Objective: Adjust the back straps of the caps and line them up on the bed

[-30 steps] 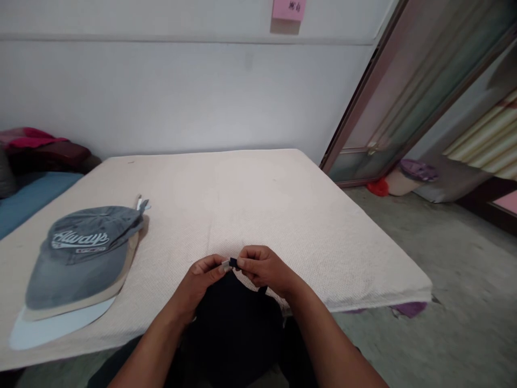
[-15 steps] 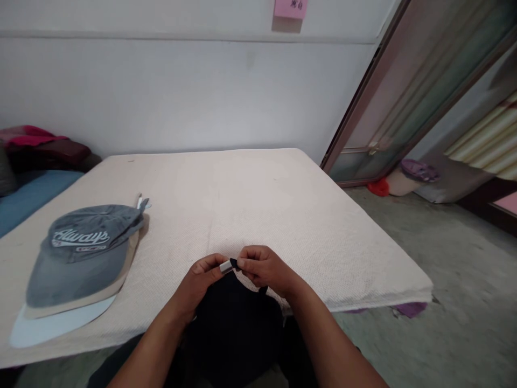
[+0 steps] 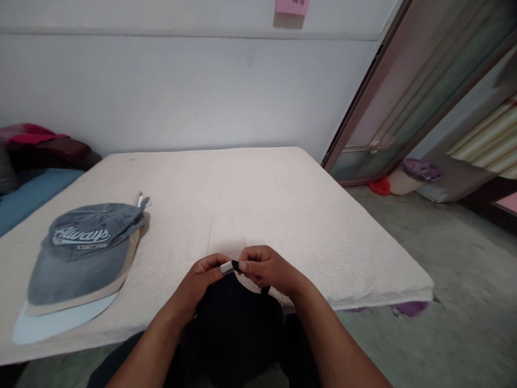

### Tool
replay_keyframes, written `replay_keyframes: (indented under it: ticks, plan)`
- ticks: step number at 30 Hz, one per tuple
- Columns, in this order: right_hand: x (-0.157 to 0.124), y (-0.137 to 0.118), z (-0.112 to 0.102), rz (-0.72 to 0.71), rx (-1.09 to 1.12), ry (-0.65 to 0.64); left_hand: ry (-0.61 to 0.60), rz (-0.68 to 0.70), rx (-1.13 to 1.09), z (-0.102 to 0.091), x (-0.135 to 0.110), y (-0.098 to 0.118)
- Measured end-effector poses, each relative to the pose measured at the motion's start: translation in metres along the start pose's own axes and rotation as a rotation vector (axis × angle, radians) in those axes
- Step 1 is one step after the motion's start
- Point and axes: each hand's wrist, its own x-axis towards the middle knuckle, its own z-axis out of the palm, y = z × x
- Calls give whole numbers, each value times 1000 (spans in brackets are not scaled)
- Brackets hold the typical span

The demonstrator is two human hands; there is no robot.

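Observation:
A black cap [image 3: 238, 328] lies over my lap at the table's near edge, its strap opening facing away from me. My left hand [image 3: 204, 277] pinches a silver metal buckle [image 3: 227, 267] at the end of its strap. Fingers closed, my right hand [image 3: 262, 268] grips the black strap [image 3: 235, 264] where it meets the buckle. How far the strap runs into the buckle is hidden by the fingers. On the left, a stack of caps [image 3: 86, 253] shows a grey one with "Always" lettering on top, with beige and light blue brims beneath it.
A cream textured cloth [image 3: 242, 199] covers the table before me. Folded fabrics [image 3: 44, 145] lie at the far left beside a blue cushion [image 3: 36, 191]. A white wall stands behind, with a pink note [image 3: 292, 6]. To the right are a sliding door and a lined bin [image 3: 407, 180].
Both hands stay nearly in place, still holding the buckle and strap. The view has shifted very slightly.

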Motion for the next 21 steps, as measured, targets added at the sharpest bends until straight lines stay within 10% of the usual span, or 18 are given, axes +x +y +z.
replay_keyframes:
  ticks: [21]
  plan:
    - [-3,-1,-5,22,-48,-3,-60,-5,210,0,-1,2]
